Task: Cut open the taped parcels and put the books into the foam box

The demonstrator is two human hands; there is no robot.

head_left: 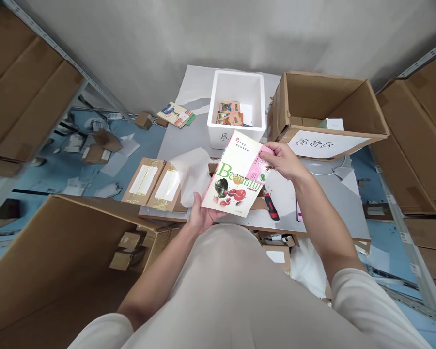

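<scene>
A book (236, 174) with a white and pink cover, fruit pictures and the word "Beautiful" is held up tilted in front of me. My left hand (204, 214) grips its lower left corner, the thumb at the edge and the fingers underneath. At the upper right edge, my right hand (284, 160) pinches the book with its thumb on the cover. Behind the book, a sheet of white wrapping (192, 177) lies over small cardboard boxes, and an opened carton is mostly hidden. A red and black utility knife (271, 206) rests on the table just right of the book.
A white foam box (218, 135) with small packets and a large labelled carton (327, 145) stand at the back. Taped boxes (145, 182) sit on the table's left, books (176, 115) behind them. A big open carton (58, 242) is at lower left; litter covers the floor.
</scene>
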